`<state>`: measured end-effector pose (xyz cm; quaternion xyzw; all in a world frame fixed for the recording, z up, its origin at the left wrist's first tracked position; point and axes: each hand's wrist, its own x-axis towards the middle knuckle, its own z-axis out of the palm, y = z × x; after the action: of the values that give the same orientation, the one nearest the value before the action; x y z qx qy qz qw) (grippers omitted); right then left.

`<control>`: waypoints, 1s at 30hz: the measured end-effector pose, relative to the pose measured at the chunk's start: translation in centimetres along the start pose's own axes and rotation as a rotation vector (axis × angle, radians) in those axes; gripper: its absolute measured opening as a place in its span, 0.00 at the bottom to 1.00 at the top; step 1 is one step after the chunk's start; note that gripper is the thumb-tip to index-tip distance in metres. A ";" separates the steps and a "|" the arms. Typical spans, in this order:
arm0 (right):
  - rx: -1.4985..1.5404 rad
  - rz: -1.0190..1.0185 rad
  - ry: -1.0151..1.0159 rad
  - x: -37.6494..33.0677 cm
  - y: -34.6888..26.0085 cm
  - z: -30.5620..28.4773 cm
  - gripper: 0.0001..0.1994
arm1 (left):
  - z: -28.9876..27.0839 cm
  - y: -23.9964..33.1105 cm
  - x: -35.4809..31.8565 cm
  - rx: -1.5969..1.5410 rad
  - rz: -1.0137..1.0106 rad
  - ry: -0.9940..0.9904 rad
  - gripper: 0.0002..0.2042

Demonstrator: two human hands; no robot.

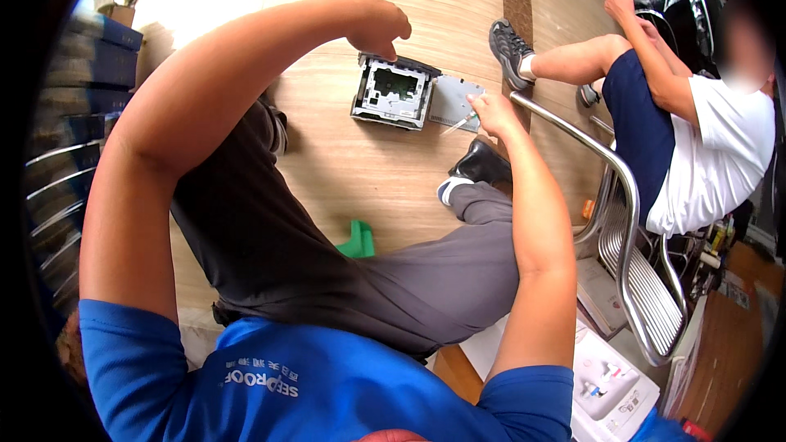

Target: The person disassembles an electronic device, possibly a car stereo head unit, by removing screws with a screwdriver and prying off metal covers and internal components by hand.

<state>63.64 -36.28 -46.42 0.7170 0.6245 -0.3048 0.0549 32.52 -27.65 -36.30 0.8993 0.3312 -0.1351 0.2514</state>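
An opened metal electronics chassis (395, 92) lies on the wooden floor, with a flat grey cover plate (453, 101) beside it on the right. My left hand (378, 26) is curled over the chassis's far top edge and touches it. My right hand (491, 111) holds a thin screwdriver (460, 122) with a clear handle, its tip over the plate's lower right corner. Both of my arms reach forward over my knees in dark grey trousers.
Another person in a white shirt and navy shorts (696, 139) sits at the right. A metal chair (630, 237) stands by my right arm. A green plastic piece (358, 239) lies between my legs. Stacked boxes (90, 49) line the left; white boxes (610, 376) sit lower right.
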 end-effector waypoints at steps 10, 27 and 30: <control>0.483 -0.103 0.010 4.7 -0.9 14.5 0.09 | -0.2 -0.3 -0.3 0.034 -0.050 -0.040 0.21; 0.046 -0.078 0.095 4.9 -7.2 17.3 0.14 | -0.2 -0.6 -0.3 0.032 -0.055 -0.065 0.18; -0.047 -0.048 0.123 5.7 -7.3 18.0 0.12 | -0.1 -0.5 -0.1 0.025 -0.062 -0.067 0.20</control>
<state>50.38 -38.11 -61.65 0.7177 0.6507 -0.2468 0.0258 32.08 -27.29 -36.33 0.8867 0.3485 -0.1771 0.2469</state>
